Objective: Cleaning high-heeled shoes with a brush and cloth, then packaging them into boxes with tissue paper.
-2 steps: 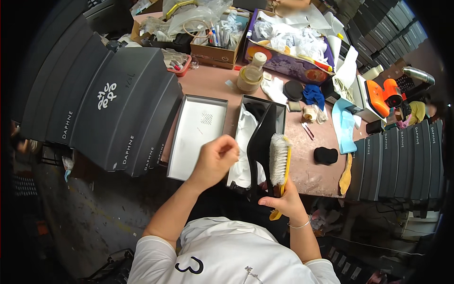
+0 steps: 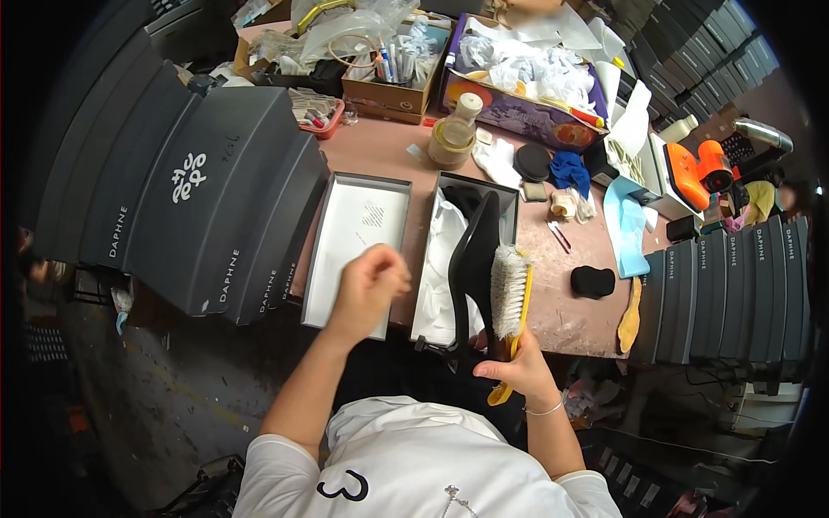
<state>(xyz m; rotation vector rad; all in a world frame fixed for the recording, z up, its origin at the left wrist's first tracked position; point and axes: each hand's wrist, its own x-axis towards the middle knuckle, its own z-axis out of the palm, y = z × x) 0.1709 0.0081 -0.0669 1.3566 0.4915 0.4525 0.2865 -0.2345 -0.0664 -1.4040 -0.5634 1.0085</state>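
My right hand [image 2: 522, 369] is closed around a yellow-handled brush [image 2: 509, 289] with white bristles. The same hand grips a black shoe [image 2: 477, 250] upright alongside the bristles, its far end over an open shoebox [image 2: 515, 207]. White tissue paper [image 2: 440, 250] lines that box, and something black [image 2: 459, 198] lies at its far end. Over the near part of a box lid [image 2: 345, 211], pale inside, is my left hand [image 2: 371, 289], fingers curled together and slightly blurred. Whatever they may hold is hidden.
Dark shoeboxes stand stacked at left [image 2: 190, 198] and right [image 2: 734, 293]. A bottle [image 2: 453, 129], a black sponge [image 2: 593, 282], a blue cloth [image 2: 570, 175] and an orange heat gun [image 2: 715, 168] are on the table. Behind are a pen carton [image 2: 389, 99] and a purple box [image 2: 492, 112] of crumpled paper.
My left hand has moved left, away from the shoe and over the lid. My right hand, the brush and the shoe have stayed nearly still.
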